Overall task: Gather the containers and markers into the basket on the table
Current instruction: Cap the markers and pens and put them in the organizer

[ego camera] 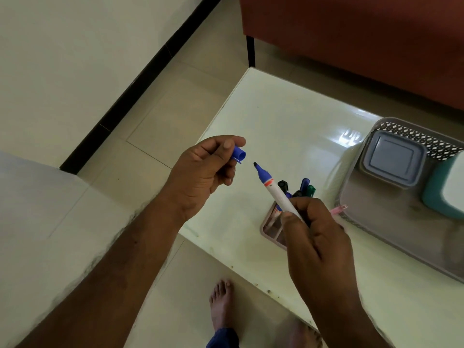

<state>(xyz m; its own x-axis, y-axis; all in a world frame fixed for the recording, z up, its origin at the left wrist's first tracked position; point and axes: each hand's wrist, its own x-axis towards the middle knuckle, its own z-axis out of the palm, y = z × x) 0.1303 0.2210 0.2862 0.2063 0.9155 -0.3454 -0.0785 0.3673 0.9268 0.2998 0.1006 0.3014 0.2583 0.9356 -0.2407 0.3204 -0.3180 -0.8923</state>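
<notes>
Two hands above the counter (288, 116), left of the basket (391, 222): left hand (200, 177) pinches the blue cap (238, 154), right hand (316, 237) grips the uncapped marker (275, 190). Risk: tip misses cap, inks fingers. Basket holds a grey lidded box (391, 159) and teal container (437, 194); pen holder (272, 226) beside basket holds more markers (305, 187).

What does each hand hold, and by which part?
The left hand pinches the blue plastic cap by its closed end; the right hand grips the white blue-tipped marker by its rear barrel.

Hands: two (200, 172), (316, 237);
Baskets: one (376, 222);
Containers in basket: two (393, 159), (444, 187);
Uncapped markers: one (276, 192);
Loose caps: one (238, 154);
Marker holders: one (270, 226)
</notes>
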